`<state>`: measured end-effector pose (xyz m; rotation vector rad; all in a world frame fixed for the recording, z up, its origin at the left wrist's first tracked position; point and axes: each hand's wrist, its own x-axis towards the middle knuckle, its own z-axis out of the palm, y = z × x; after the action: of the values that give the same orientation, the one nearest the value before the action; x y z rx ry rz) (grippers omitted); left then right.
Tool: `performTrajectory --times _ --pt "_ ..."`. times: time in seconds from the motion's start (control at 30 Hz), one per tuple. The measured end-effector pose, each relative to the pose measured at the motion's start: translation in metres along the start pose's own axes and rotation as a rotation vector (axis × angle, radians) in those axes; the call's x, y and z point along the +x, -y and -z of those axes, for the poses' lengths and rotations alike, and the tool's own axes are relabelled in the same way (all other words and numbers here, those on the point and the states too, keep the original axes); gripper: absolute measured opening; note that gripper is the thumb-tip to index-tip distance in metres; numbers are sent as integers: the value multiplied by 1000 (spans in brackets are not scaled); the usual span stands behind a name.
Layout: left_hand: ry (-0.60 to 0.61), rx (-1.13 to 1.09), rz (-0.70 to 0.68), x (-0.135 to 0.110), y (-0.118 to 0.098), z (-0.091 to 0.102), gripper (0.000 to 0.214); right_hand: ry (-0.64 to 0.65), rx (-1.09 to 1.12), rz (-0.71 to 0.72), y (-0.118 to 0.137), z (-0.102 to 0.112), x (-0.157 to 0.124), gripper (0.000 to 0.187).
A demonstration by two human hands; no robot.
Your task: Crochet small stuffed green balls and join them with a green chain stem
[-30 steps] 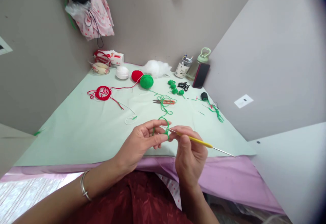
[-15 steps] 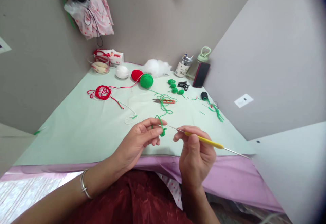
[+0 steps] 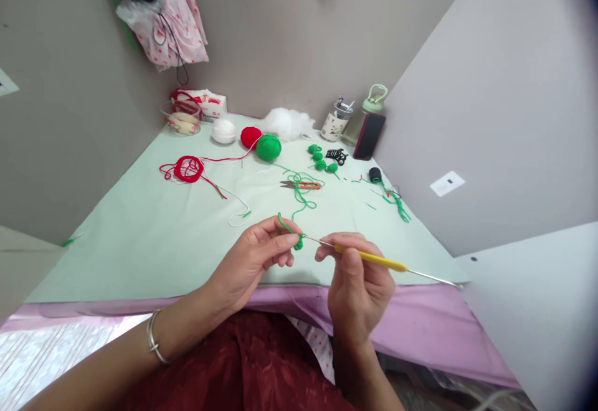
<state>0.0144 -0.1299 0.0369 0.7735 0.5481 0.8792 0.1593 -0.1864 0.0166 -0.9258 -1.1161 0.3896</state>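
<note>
My left hand [image 3: 255,260] pinches a small green crochet piece [image 3: 298,242] between thumb and fingers, with green yarn looped over the forefinger. That green yarn strand [image 3: 301,193] runs back across the table to a green yarn ball [image 3: 268,147]. My right hand [image 3: 355,283] grips a crochet hook with a yellow handle [image 3: 374,259]; its metal tip sits at the green piece. Both hands hover just above the near edge of the pale green table [image 3: 154,236].
Small scissors [image 3: 301,184] lie mid-table. A red yarn ball [image 3: 251,137], white ball [image 3: 224,131], white stuffing [image 3: 286,123], loose red yarn [image 3: 188,169], small green pieces [image 3: 321,159], a cup [image 3: 336,126], a bottle [image 3: 367,112] and a phone [image 3: 369,137] sit toward the back. Walls close in on all sides.
My right hand drew the hook away to the right, then brought its tip back to the green piece. The yarn loop on my left forefinger shifted slightly.
</note>
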Motion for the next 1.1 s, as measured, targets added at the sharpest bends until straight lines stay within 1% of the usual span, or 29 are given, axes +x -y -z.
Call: performTrajectory --times 0.27,0.5,0.63,0.8,0.97,1.1 --pt "-10 50 -8 -1 0 -1 13 8 -30 33 -1 0 0 21" --pt "-20 116 -50 -1 0 -1 16 13 -141 158 0 -4 -1 21" --pt "-12 125 -35 -1 1 -2 18 -2 -182 205 0 -6 -1 21" --pt "-2 96 7 -1 1 -2 21 -28 -159 194 -2 -6 -2 21" --pt "1 101 43 -1 2 -1 27 -47 -184 168 -4 -5 -2 20" --pt "-20 69 45 -2 2 -1 25 -64 -136 142 -3 -5 -2 20"
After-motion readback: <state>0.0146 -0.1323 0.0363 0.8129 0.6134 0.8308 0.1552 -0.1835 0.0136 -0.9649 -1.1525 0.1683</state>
